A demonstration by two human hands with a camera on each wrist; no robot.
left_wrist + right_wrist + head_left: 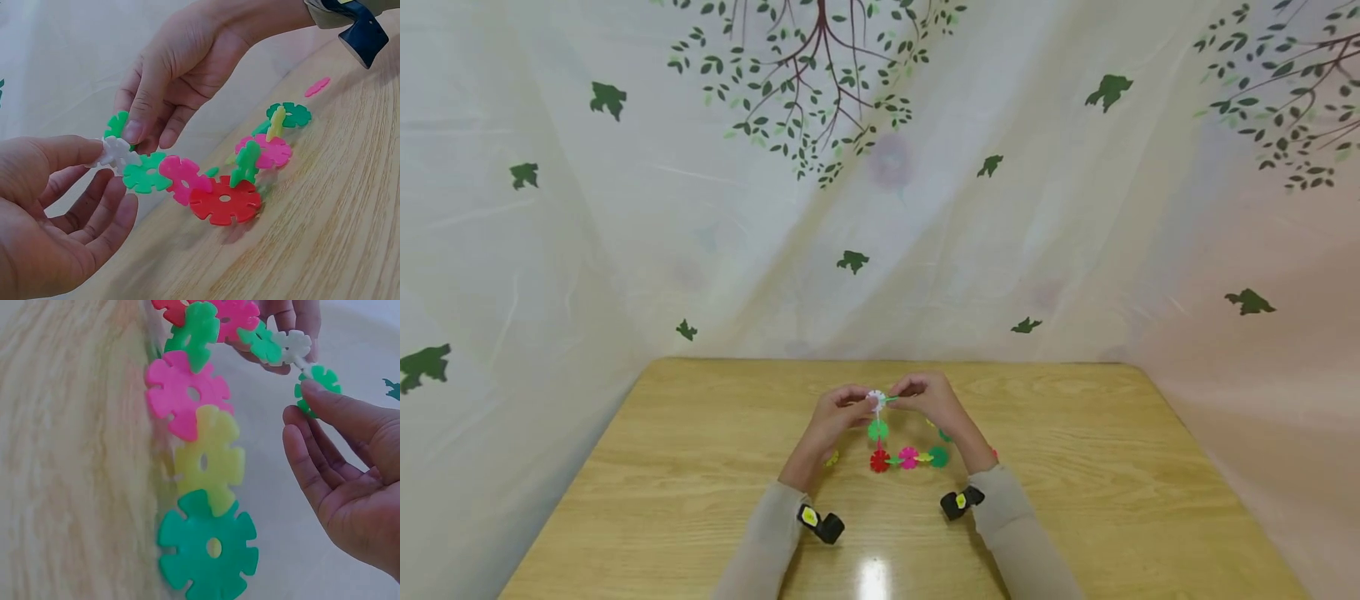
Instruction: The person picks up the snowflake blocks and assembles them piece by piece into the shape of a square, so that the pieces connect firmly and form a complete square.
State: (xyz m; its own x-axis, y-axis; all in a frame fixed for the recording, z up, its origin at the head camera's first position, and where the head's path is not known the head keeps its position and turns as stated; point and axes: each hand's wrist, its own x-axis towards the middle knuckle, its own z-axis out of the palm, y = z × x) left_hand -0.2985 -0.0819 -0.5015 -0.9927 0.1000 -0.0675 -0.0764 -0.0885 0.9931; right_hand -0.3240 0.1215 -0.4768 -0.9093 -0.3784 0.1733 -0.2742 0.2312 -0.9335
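Note:
Several notched plastic discs are slotted together in a bent chain. My left hand (835,417) pinches a white disc (117,154) at the raised end. Close by on the right, my right hand (932,400) pinches a light green disc (317,390) between thumb and fingers, its edge at the white piece. Below the white disc come another green disc (147,172), a pink disc (182,179) and a red disc (225,200). From the red one, a row runs right through a pink disc (908,457) and a yellow disc (209,459) to a dark green disc (938,456).
A loose yellow disc (832,457) lies beside the left wrist. A flat pink disc (317,87) rests on the wooden table (700,500) farther right. Another green piece (945,435) is partly hidden by the right wrist. A printed cloth (760,250) hangs behind the table.

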